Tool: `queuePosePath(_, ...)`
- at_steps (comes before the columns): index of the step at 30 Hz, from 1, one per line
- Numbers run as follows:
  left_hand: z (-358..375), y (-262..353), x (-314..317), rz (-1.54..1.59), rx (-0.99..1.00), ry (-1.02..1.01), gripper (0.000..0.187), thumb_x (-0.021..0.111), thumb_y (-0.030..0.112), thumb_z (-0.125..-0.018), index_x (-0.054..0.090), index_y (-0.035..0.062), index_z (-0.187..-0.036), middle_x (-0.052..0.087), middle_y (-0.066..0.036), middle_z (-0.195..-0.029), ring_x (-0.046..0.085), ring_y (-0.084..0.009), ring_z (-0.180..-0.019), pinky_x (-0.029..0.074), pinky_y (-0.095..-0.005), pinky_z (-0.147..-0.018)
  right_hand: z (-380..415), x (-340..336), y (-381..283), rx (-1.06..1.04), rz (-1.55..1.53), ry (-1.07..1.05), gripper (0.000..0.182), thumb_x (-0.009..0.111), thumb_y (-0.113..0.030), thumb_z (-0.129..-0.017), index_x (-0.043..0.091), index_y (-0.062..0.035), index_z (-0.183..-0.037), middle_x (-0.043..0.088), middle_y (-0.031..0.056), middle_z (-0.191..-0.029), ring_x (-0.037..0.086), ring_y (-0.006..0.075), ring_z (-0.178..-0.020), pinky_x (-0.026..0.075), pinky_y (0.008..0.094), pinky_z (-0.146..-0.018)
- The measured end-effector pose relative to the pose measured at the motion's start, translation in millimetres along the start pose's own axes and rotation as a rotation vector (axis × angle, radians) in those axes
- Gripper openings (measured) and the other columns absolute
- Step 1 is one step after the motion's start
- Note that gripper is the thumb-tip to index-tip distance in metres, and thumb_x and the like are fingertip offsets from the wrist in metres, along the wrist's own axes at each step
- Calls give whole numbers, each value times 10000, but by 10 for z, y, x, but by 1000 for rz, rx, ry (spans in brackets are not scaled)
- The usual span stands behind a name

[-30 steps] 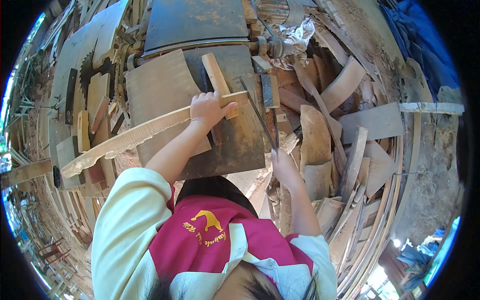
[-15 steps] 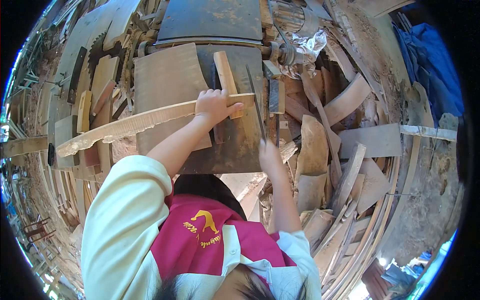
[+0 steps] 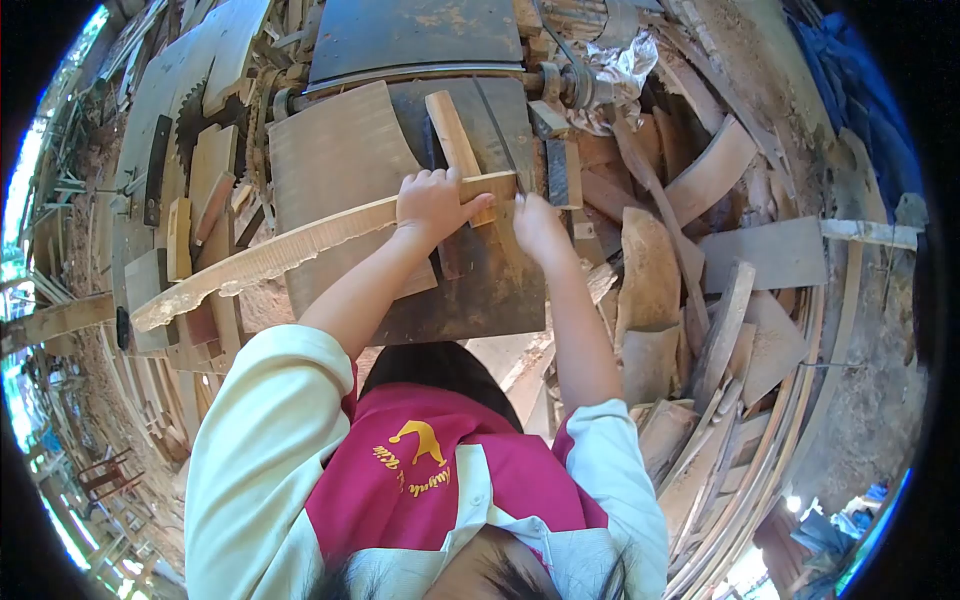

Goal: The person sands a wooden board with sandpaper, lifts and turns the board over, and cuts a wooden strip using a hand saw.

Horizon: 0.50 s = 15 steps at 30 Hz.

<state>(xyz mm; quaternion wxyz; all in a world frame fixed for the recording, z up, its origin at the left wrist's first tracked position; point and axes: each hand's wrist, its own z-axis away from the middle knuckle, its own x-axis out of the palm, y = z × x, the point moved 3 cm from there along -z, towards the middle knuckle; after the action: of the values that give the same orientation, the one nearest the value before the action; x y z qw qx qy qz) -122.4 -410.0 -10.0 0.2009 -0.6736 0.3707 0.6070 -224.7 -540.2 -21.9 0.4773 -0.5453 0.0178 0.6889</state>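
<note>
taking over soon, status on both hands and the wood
Left hand pressing long curved strip; right hand gripping thin dark blade at strip's end; short wood block lies against strip.

The long curved piece is of pale wood, with rough, ragged lower edge. At twelve o'clock the machine plate looks metallic and smooth; at one o'clock is shiny crumpled foil.

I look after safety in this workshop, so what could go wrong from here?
The thin dark tool in the right hand crosses the strip's end close to the left hand; a slip might catch the thumb. The curved wooden strip is gripped near one end, with a long stretch reaching sideways, so it could swivel.
</note>
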Motion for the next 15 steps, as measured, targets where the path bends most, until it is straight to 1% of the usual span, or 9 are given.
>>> queuePosePath(3,-6,13,-5,-17,-4,-27,574,499,638,-723,560,68,-708,601,-84,-668,592,-238,-654,440,-357,-617,176,-18,33,3,-31,2,364,340,-294,-903,541,7,-941,578,267,-920,541,424,-907,427,475,-784)
queuePosePath(4,-6,17,2,-21,4,-9,577,500,638,-722,560,65,-712,601,-81,-670,593,-235,-653,441,-356,-618,319,-15,101,-8,-50,1,377,335,-303,-907,539,15,-923,582,269,-884,547,428,-881,429,481,-769)
queuePosePath(8,-5,16,2,-18,0,-10,574,504,632,-725,561,61,-715,602,-77,-674,595,-235,-654,441,-356,-617,1155,-63,462,115,-27,-107,380,337,-322,-915,513,15,-925,576,279,-845,543,444,-848,422,493,-736)
queuePosePath(10,-9,11,4,-19,7,-17,570,510,625,-727,561,57,-717,600,-73,-674,594,-236,-649,441,-358,-616,1463,-74,628,115,-114,-88,353,340,-306,-918,499,9,-938,574,278,-829,543,447,-833,417,500,-726)
queuePosePath(11,-6,-3,16,-20,5,-19,570,510,625,-727,561,57,-717,600,-73,-674,594,-236,-649,441,-358,-616,1469,-103,632,114,-113,-91,353,340,-306,-918,499,9,-938,574,278,-829,543,447,-833,417,500,-726)
queuePosePath(13,-3,-2,30,-1,23,7,570,520,621,-723,562,53,-718,596,-73,-668,592,-237,-640,441,-360,-613,1488,-246,528,171,-59,-130,338,347,-277,-922,505,21,-919,564,252,-824,547,405,-810,419,435,-732)
queuePosePath(15,3,3,33,-6,24,18,570,519,621,-723,561,53,-716,595,-73,-668,592,-238,-640,440,-360,-614,1193,-206,468,95,-31,-109,351,339,-295,-918,502,13,-957,576,274,-859,543,432,-862,420,493,-744)
